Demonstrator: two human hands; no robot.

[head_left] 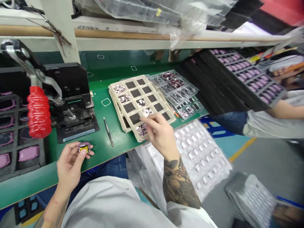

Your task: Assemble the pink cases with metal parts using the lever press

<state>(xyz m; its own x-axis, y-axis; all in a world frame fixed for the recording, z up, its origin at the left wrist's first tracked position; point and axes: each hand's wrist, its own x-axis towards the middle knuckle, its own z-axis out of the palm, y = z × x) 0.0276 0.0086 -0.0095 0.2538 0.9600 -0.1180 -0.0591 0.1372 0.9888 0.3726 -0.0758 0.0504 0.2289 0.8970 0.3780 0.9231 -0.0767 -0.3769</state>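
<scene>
Purple casing (84, 148) is gripped by the left hand (71, 163); the right hand (161, 136) — hold unclear — seemingly selects tray parts (142, 130), needing a light pinch.

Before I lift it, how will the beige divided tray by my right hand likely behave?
The beige tray looks stiff, since its dividers run straight. Its small loose parts would probably slide or spill if tilted. It may shift, resting offset on a lower tray.

The single head-worn camera looks forward and down, from close above, across the green workbench (122, 145).
</scene>
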